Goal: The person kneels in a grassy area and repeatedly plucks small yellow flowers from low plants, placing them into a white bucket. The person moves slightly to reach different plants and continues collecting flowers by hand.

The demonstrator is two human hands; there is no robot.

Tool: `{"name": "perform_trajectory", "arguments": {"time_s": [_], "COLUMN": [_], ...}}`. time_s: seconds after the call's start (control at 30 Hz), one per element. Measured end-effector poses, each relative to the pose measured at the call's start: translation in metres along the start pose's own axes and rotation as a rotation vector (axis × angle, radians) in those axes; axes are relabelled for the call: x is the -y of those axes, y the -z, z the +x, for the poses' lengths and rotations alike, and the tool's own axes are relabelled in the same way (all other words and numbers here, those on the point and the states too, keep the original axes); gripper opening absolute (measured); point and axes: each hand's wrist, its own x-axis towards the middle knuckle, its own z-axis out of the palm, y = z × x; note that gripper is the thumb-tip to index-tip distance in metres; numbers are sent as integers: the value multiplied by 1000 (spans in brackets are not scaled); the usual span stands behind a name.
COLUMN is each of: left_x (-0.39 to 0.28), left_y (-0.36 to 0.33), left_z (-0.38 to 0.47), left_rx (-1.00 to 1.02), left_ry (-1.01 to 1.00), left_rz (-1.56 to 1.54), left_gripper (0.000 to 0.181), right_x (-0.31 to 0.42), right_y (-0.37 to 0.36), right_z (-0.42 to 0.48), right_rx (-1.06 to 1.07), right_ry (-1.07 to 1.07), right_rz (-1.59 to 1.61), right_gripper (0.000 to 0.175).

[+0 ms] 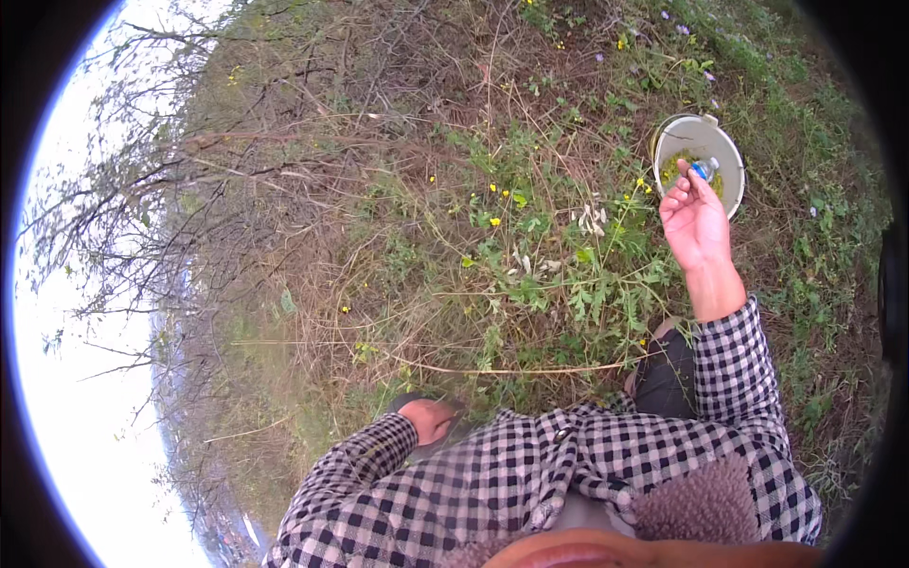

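Observation:
My right hand reaches over the near rim of a white plastic bucket, palm turned up and fingers loosely curled. Its thumb and forefinger tips are close together; whether something small is between them is unclear. Inside the bucket lie yellow flower heads and a clear plastic bottle with a blue part close to my fingertips. I cannot tell if the fingers touch the bottle. My left hand is by my dark-clad knee, its fingers bent and partly hidden.
Yellow blossoms grow among green weeds and dry grass before me. A long dry stalk crosses near my legs. Bare branching shrubs stand on the left. Purple flowers grow beyond the bucket.

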Motion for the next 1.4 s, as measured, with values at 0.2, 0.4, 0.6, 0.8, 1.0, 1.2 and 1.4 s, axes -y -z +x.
{"name": "perform_trajectory", "arguments": {"time_s": [0.2,0.4,0.6,0.8,1.0,1.2,1.4], "left_x": [44,28,-6,-39,-58,-65,-66], "left_y": [-43,-92,-99,-104,-107,-108,-105], "left_z": [5,32,54,71,90,111,135], "left_rx": [61,123,228,364,523,658,760], "left_ry": [-58,-128,-97,-27,54,98,110], "left_rz": [-29,-145,-277,-391,-475,-451,-373], "left_gripper": [33,38,37,36,35,35,34], "right_x": [-1,21,35,38,38,16,-27], "right_y": [-16,28,57,98,151,250,351], "right_z": [-23,-64,-77,-82,-88,-94,-81], "right_rx": [125,-29,-102,-160,-309,-533,-779], "right_ry": [18,249,525,585,621,642,694], "right_rz": [15,-292,-824,-985,-1102,-953,-1037], "right_gripper": [25,29,24,23,21,20,18]}}
